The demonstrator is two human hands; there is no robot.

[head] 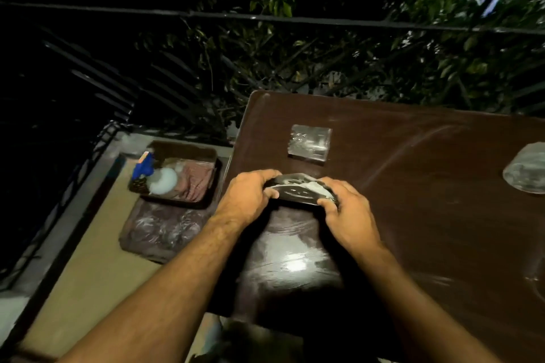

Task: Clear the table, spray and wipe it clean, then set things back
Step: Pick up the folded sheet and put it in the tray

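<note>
Both my hands grip one small dark flat object [298,190] with a pale rim, held just above the near left part of the dark brown table [413,186]. My left hand [250,194] holds its left end and my right hand [348,212] holds its right end. I cannot tell what the object is. A clear square coaster [309,143] lies on the table beyond my hands. A clear round piece [528,171] sits at the table's right edge of view. A spray bottle [156,177] with a blue trigger lies in a dark tray [188,153] on the floor to the left.
A pinkish cloth [197,180] lies in the tray beside the bottle. A dark shiny mat [159,230] lies on the floor under the tray. A black railing [265,18] and leafy branches stand behind the table. The tan floor runs along the left.
</note>
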